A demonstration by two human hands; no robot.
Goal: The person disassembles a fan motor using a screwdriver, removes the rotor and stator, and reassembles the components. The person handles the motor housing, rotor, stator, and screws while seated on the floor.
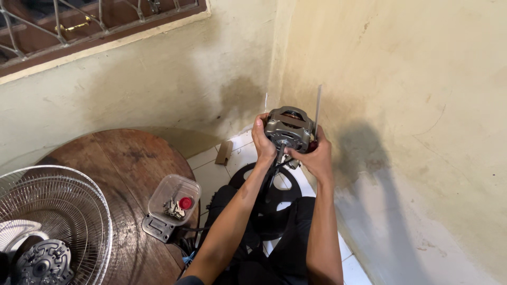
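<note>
A grey metal fan motor (289,128) is being held up in the corner where 2 cream walls meet, above the tiled floor (232,158) and above the person's dark-clothed lap. The left hand (262,140) is being wrapped around the left side of the motor housing, fingers curled over its edge, while the right hand (318,157) is being closed against the motor's lower right side; a thin screwdriver (317,108) is being pinched in that same hand, its shaft rising beside the motor and its dark red handle just showing at the fingers. The motor's shaft (279,153) is pointing down toward the lap, with dark wires trailing below it. The motor is judged to be heavy for its bulk, rigid and hard-edged, and not slippery, so it is best being gripped on the cast housing at both sides, never by the shaft or the wires, which look easy to strain. To the left of the motor, a round wooden table (127,163) is bearing a clear plastic tub (174,198) with small metal parts and a red cap, and, further left, a wire fan guard (58,211). A black ring-shaped fan base (272,203) is lying on the floor just below the motor.
</note>
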